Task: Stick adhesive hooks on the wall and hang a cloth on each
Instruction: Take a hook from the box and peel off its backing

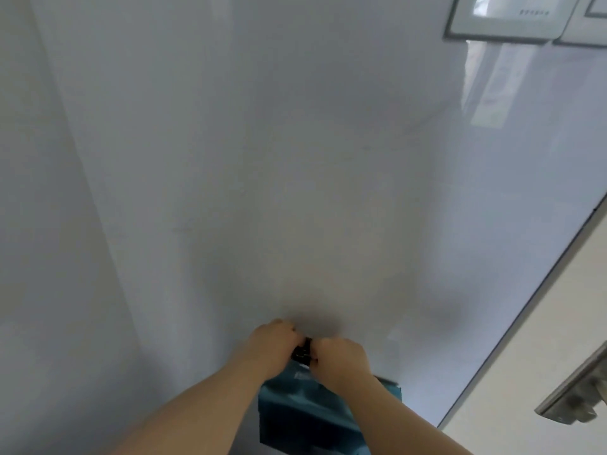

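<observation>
left hand (274, 339) | right hand (340, 356) | both grips pinch black hook (303, 351), seemingly on wall (230, 159) | teal cloth (295, 412) below

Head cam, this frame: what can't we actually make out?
All head view.
Black hook: mostly covered by the left hand and right hand gripping it; shape and bond to wall unclear.
Teal cloth: cut by bottom edge, partly behind right forearm; hung or not, cannot tell.
Wall panel: cut by top edge; print too small.
Metal handle: blurred, cut by right edge.

Glossy pale wall (262, 159), black hook (303, 351) low on it (partly hidden), teal cloth (295, 412) hanging beneath
</observation>
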Motion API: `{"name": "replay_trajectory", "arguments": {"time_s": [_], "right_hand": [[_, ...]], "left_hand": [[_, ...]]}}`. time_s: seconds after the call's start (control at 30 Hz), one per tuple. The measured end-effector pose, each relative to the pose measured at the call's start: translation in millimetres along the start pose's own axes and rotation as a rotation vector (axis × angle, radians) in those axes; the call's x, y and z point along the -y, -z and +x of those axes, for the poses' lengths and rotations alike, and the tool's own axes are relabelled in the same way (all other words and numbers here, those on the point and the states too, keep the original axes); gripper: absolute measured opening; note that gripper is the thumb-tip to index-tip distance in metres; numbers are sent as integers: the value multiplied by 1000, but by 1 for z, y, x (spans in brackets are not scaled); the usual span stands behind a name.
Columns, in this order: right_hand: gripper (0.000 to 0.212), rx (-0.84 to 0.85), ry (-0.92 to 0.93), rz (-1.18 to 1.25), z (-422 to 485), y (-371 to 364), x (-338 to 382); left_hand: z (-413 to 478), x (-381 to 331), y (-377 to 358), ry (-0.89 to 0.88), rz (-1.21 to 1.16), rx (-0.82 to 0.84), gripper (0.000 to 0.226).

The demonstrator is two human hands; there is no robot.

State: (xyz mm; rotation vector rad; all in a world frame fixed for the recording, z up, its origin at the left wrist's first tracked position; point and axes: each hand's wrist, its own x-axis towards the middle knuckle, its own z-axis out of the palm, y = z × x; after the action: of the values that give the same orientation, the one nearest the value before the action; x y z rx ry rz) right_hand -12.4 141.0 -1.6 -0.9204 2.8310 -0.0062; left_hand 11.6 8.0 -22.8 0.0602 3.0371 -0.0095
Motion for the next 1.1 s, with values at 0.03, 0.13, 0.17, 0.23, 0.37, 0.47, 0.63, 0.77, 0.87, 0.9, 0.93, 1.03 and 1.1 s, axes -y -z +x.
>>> {"name": "replay_trajectory", "arguments": {"time_s": [0.03,0.13,0.17,0.23,0.37,0.47,0.63,0.77,0.87,0.9,0.93,1.03,1.1], "right_hand": [[28,1,-1,-7,1,0,1],[27,6,6,-22,3,1,2],[27,3,9,-26,4,1,2],[26,-11,14,-34,5,-1,1],[27,-25,9,-21,5,-8,-4],[28,-49,-11,-9,3,-10,-6],[28,-103,-15,7,5,-15,-7],[28,-128,-16,20,6,-16,-7],[27,-131,-6,-5,9,-17,-7],[26,-117,-2,-16,10,-18,-7],[26,-102,0,-28,11,-20,-6],[25,-70,6,-39,13,-22,-6],[26,-64,10,-41,14,-24,-6]], "left_hand": [[0,0,1,22,-27,4,29],[1,2,3,52,-81,5,30],[1,4,4,55,-90,0,31],[0,7,4,63,-103,-30,33],[-2,10,0,94,-156,-67,32],[-4,9,-5,90,-190,-116,30],[-5,9,-13,95,-207,-158,30],[-4,9,-16,112,-233,-165,28],[-2,7,-17,128,-264,-157,26],[-1,7,-17,131,-272,-159,27],[0,8,-17,127,-271,-165,29],[1,9,-18,90,-246,-168,35],[0,10,-20,90,-242,-172,34]]}}
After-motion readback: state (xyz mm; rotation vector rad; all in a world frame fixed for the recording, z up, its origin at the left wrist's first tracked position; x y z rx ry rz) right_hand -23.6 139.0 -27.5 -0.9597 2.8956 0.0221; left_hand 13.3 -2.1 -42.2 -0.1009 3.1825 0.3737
